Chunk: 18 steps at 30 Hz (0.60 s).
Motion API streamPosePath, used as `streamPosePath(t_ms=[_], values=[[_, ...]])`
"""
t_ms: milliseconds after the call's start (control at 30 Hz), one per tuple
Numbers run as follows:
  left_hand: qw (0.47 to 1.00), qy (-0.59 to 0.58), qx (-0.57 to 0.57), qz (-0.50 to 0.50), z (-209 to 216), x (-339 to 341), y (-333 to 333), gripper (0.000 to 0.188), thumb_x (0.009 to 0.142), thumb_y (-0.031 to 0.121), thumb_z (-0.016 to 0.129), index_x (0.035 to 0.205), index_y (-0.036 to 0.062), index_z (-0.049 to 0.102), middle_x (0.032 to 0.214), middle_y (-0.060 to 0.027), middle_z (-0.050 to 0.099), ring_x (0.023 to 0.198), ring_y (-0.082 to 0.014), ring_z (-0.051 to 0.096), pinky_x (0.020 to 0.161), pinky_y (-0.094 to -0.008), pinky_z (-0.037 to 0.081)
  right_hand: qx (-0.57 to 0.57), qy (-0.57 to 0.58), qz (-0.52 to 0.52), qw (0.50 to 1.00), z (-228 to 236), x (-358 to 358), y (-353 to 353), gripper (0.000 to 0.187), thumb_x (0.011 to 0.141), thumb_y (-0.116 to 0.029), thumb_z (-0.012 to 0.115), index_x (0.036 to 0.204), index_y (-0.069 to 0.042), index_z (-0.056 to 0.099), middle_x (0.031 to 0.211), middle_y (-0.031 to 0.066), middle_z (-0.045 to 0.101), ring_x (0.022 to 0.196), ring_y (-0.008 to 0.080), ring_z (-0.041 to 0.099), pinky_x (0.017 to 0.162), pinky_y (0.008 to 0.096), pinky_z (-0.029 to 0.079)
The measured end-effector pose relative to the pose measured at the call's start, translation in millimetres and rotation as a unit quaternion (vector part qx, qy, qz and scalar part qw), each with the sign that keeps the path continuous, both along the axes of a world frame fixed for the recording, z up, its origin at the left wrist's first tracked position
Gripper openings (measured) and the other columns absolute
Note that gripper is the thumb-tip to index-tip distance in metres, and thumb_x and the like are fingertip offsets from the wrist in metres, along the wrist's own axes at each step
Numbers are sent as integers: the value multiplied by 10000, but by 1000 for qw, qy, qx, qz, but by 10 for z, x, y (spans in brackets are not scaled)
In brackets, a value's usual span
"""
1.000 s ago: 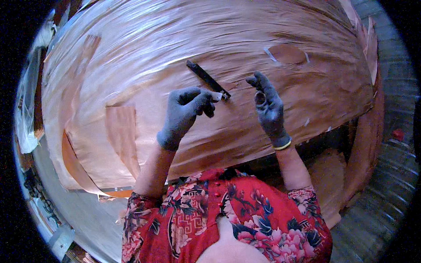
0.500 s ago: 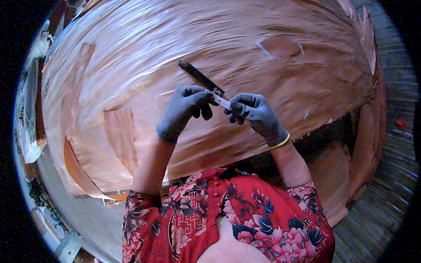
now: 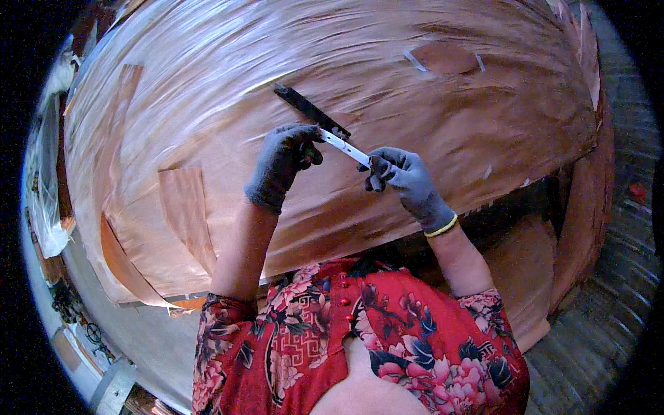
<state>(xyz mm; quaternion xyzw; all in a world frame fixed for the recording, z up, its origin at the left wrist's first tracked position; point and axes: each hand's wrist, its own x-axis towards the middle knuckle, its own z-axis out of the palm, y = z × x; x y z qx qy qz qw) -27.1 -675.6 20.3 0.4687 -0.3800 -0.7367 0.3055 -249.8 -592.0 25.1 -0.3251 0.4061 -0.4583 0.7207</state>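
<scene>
A rippled brown sheet (image 3: pixel 449 124) spreads beneath the gloved left hand (image 3: pixel 280 159) and right hand (image 3: pixel 408 180), and a dark narrow bar (image 3: pixel 308 108) lies on it just beside the left one. The white strip (image 3: pixel 344 145) spans straight between the hands, an end pinched in each one's fingertips; the step seems to be stretching it lengthwise, and the next move probably calls for keeping both pinches firm.

The right hand (image 3: pixel 408 183), open and apart from the left hand (image 3: pixel 280 162) a second ago, now pinches the near right end of the white strip (image 3: pixel 344 147). The gap between the hands is wider than half a second ago, and a longer stretch of strip shows, slanting from far left to near right.
</scene>
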Motion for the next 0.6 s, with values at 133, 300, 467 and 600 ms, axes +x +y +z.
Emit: streamPosePath(t_ms=[133,300,467,600], values=[[994,89,67,-16,-69,83,-16,156,863,136,532,884,8,619,702,-63,592,528,-137,524,483,-252,428,11,72,-9,997,192,48,-4,311,818,-262,658,968,2,595,847,59,636,652,107,574,588,246,462],[998,52,40,-9,-52,85,35,193,867,177,531,915,7,610,731,-77,609,535,-145,517,484,-247,419,-137,445,2,885,299,112,22,441,753,-342,707,1015,-7,589,827,58,622,672,157,575,606,291,453],[999,-19,37,20,94,86,76,236,850,222,553,920,7,622,751,-79,627,506,-144,552,449,-242,411,-251,826,-22,503,498,107,-13,719,679,-410,734,1229,-17,488,1167,150,531,1012,287,513,880,407,379],[998,-59,5,31,473,-47,203,256,830,254,572,835,10,650,661,-83,624,469,-139,564,427,-233,403,-371,706,-68,599,400,75,-21,770,711,-465,686,1282,-10,441,1260,146,459,1122,322,430,958,437,301]])
